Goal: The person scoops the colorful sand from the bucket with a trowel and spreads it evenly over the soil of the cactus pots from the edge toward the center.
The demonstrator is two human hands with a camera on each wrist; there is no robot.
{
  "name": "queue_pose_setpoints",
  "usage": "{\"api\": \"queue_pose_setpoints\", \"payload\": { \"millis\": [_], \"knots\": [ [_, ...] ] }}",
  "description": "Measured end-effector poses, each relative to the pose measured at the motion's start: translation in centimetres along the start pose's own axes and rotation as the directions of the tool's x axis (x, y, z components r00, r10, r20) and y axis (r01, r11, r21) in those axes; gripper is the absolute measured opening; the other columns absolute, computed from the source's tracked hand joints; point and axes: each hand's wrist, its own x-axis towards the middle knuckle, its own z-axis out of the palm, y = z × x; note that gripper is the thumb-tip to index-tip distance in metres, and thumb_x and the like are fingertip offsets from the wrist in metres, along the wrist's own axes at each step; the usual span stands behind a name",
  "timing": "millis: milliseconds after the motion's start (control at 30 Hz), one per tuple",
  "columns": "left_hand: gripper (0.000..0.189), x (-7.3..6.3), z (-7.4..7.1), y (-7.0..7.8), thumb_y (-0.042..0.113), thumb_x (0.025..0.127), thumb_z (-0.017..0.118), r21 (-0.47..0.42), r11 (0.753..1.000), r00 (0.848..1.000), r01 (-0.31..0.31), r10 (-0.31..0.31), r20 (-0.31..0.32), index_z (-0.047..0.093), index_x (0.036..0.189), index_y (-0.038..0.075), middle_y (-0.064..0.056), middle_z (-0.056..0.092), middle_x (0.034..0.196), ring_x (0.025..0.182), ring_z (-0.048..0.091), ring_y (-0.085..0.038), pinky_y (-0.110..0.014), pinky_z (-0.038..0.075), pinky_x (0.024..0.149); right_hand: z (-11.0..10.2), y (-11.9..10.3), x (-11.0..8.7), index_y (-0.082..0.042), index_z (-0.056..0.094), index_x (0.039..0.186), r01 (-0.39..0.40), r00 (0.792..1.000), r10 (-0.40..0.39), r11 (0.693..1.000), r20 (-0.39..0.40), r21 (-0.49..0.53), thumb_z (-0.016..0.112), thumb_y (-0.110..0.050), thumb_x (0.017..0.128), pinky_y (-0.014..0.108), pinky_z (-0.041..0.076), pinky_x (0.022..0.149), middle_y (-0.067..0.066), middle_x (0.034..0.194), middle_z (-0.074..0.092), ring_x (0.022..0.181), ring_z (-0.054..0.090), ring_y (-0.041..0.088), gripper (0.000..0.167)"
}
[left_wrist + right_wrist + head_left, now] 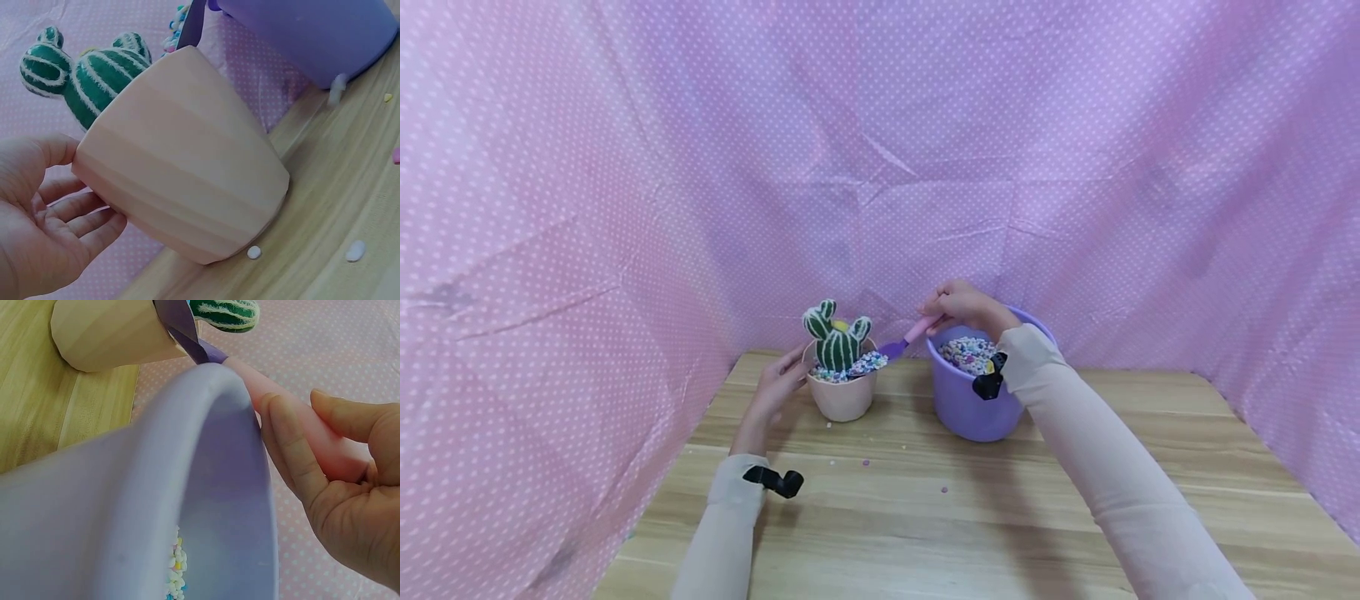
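My right hand (962, 307) grips the pink handle of a small purple trowel (892, 348), thumb on one side and fingers on the other, above the rim of a purple bucket (976, 408). Small multicoloured pebbles (870, 362) lie on the trowel's blade, which tilts over the edge of a pale pink pot (842, 402). In that pot a green cactus (837, 349) with white stripes and a yellow top stands among more pebbles. My left hand (53, 215) rests against the pot's left side, thumb at the rim and loosely bent fingers lower down.
More pebbles (964, 352) fill part of the bucket. A few loose ones, including a purple pebble (866, 462), lie scattered on the wooden table (865, 533). Pink dotted cloth (925, 167) hangs close behind the bucket and pot and along both sides.
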Motion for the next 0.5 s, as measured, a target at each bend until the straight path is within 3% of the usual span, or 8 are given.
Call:
{"api": "queue_pose_setpoints", "payload": {
  "millis": [267,500],
  "knots": [
    [0.056,-0.37,0.13,-0.41,0.018,0.104,0.058,-0.013,1.000,1.000,0.014,-0.014,-0.016,0.040,0.155,0.001,-0.019,0.042,0.159,0.144,0.045,-0.032,-0.041,0.044,0.119,0.07,-0.02,-0.05,0.022,0.053,0.120,-0.007,1.000,0.007,1.000,0.001,0.015,0.054,0.001,0.101,0.025,0.064,0.072,0.012,0.082,0.078,0.070,0.073,0.015,0.029],
    [0.057,-0.37,-0.01,-0.15,0.015,0.103,0.057,-0.023,1.000,1.000,0.014,-0.014,-0.008,0.038,0.155,0.000,-0.019,0.041,0.160,0.146,0.044,-0.032,-0.038,0.044,0.118,0.08,-0.18,-0.08,0.013,0.061,0.110,-0.004,1.000,0.004,1.000,-0.005,0.013,0.056,0.000,0.100,0.025,0.064,0.071,0.012,0.082,0.078,0.070,0.073,0.016,0.017]
  ]
}}
